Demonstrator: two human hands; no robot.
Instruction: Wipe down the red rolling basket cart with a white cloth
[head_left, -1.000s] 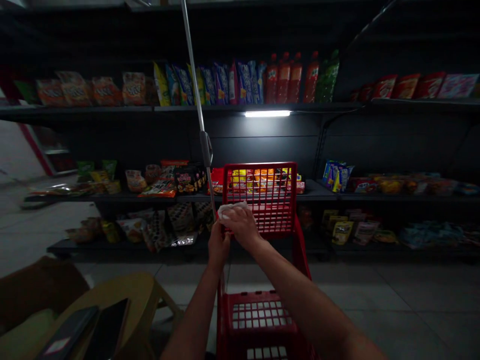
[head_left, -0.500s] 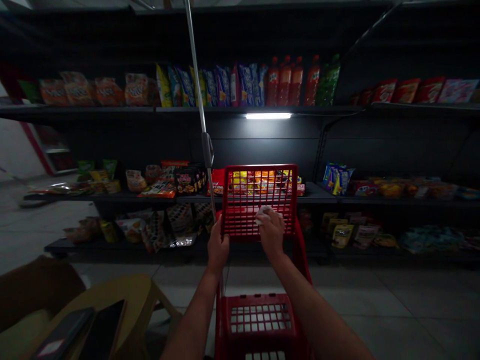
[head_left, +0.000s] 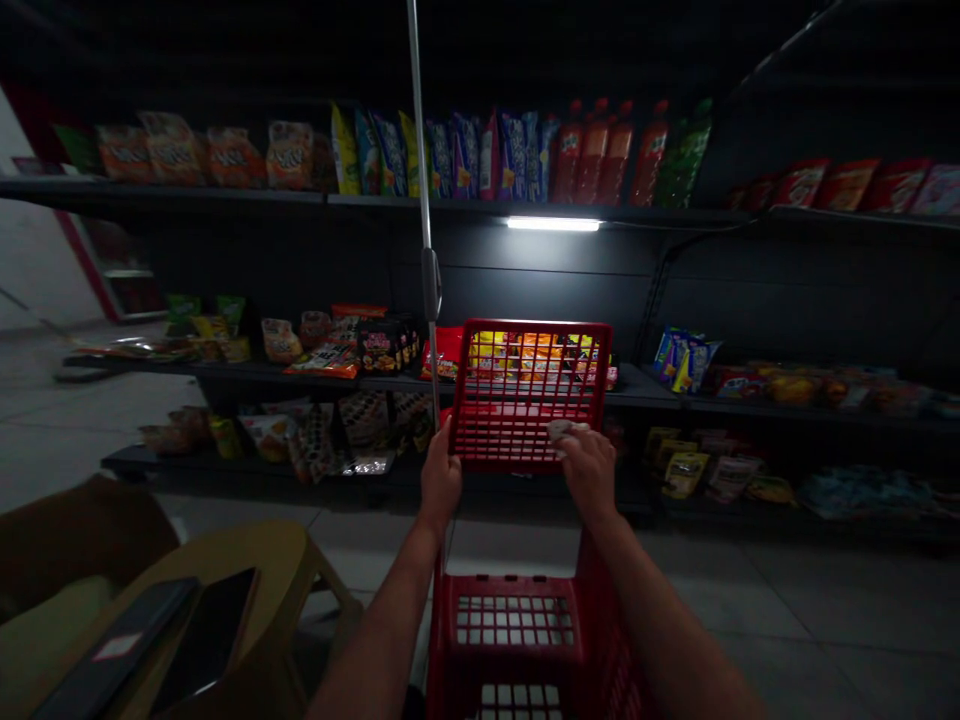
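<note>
A red plastic shopping basket (head_left: 514,592) stands before me, with its grid panel (head_left: 491,452) raised at the far side. My left hand (head_left: 441,480) is closed around the panel's lower left edge, thumb on the near side. In my right hand (head_left: 590,470) is a crumpled white wiping cloth (head_left: 564,432), pressed against the lower right of the grid; whether it is fabric or paper I cannot tell. A thin silver pole (head_left: 421,130) with a grey joint rises beside the basket's left side. Its lower end is partly hidden behind my left hand.
Dark shelves (head_left: 247,192) with snack bags and bottles (head_left: 600,155) run across the back, lit by a tube light (head_left: 553,224). At the lower left, a tan stool (head_left: 281,560) carries a black phone (head_left: 214,625) and a dark flat object (head_left: 124,640). A brown chair (head_left: 82,520) stands beside it.
My right hand has moved the cloth rightward across the grid, to its lower right part. The left hand keeps its hold on the panel edge. The whole view has shifted slightly.
</note>
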